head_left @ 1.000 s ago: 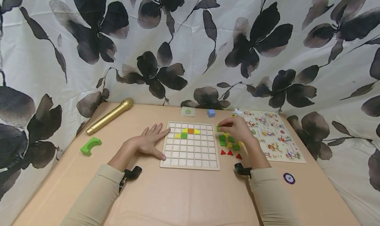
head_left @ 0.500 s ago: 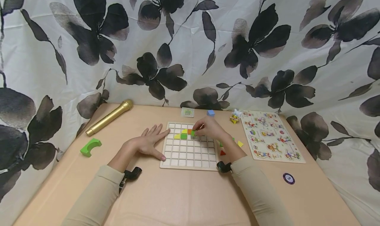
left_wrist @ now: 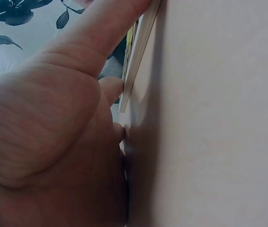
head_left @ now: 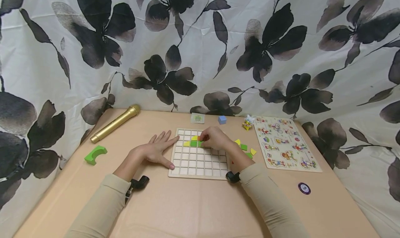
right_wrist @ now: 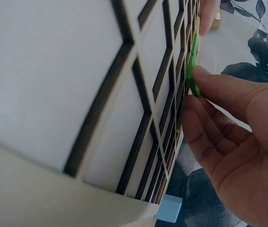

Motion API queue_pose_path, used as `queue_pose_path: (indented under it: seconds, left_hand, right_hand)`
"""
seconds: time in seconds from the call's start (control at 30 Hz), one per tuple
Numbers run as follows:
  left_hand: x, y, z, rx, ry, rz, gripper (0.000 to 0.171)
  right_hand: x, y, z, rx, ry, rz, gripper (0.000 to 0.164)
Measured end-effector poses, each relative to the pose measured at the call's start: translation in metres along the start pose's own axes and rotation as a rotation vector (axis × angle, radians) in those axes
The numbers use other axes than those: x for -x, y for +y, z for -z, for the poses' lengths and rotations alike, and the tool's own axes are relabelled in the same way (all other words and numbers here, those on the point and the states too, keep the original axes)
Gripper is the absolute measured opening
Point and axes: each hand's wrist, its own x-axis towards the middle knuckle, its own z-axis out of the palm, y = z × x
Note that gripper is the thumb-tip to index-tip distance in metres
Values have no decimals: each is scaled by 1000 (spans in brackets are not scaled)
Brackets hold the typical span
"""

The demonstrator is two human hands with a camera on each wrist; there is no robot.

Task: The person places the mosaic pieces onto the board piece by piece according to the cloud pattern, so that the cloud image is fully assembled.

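A white gridded board lies in the middle of the table in the head view. My left hand rests with spread fingers at its left side, index fingertip and thumb on the edge. In the left wrist view the thumb reaches the wooden rim. My right hand is over the upper rows, its thumb and fingers pinching a green square tile low at the grid. Left of it sit another green tile and yellow tiles. An orange tile is partly hidden by the fingers.
Loose green and yellow tiles lie right of the board, partly behind the right forearm. A picture board, small toy figure, blue cube, card, gold microphone, green arch block and round chip surround it.
My right hand has moved left from the loose tiles onto the board, carrying a green tile to the row below the orange one. My left hand has stayed in place.
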Motion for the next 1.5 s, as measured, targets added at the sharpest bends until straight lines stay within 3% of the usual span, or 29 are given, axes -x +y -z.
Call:
queue_pose_path:
  seconds: [0.33,0.57,0.7,0.93,1.07,1.33,1.5]
  left_hand:
    - [2,2,0,11,-4,1,131]
    - [1,3,2,-3,-7,6,130]
    - [2,4,2,-10,-7,6,130]
    - [1,3,2,3,-8,13,131]
    - [1,2,1,-1,-11,13,131]
    - [1,2,2,-2,-6,8,130]
    - [2,4,2,17,-5,-7,131]
  right_hand:
    - [4,-3,-1,19,-34,-37,21]
    - [29,-4,20,-29,68,-21,32]
    - [51,-3,36,-57,140,-56,34]
    - [82,21,59,-67,219,-119,34]
    - [95,43,69,-34,200,-191,35]
    - [109,80,73,-47,60,-350,27]
    - [109,91,68,-37,7,-362,24]
